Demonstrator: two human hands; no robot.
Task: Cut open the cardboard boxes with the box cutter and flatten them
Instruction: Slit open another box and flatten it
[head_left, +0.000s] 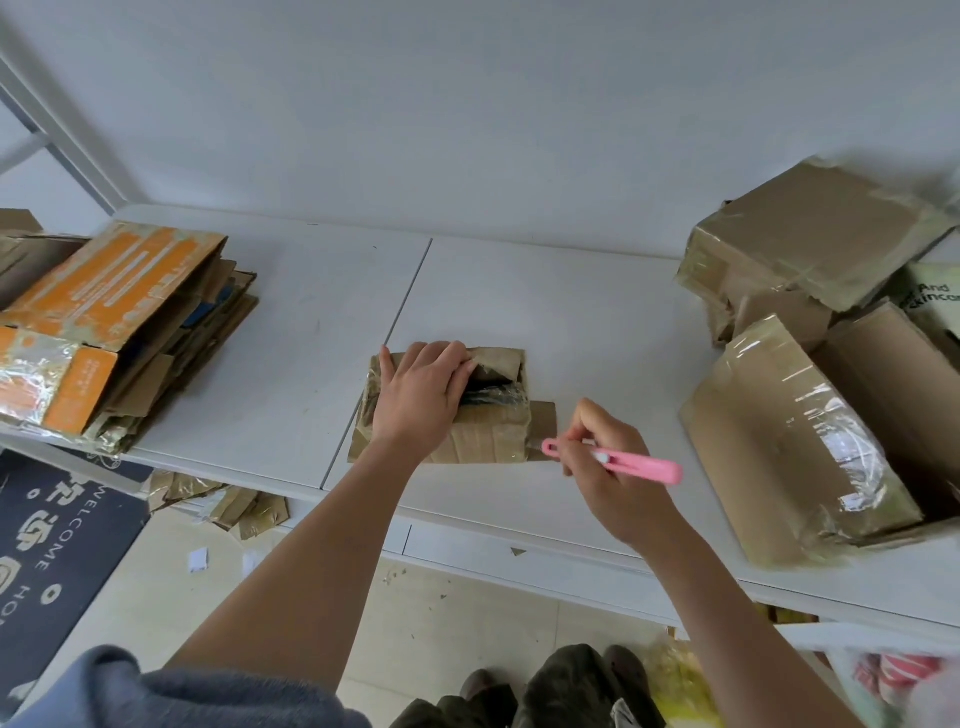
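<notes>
A small brown cardboard box (488, 436), partly opened with torn tape and a dark gap on top, sits at the middle of the white table (519, 301). My left hand (421, 389) lies on top of it, fingers curled over a raised flap at the gap. My right hand (613, 467) grips a pink box cutter (623, 460) just right of the box, its tip pointing left at the box's lower right corner.
A stack of flattened cardboard (119, 332), topped by an orange-printed piece, lies at the table's left end. Several taped brown boxes (810, 410) are piled at the right. Cardboard scraps (234, 506) and a dark welcome mat (47, 561) lie on the floor.
</notes>
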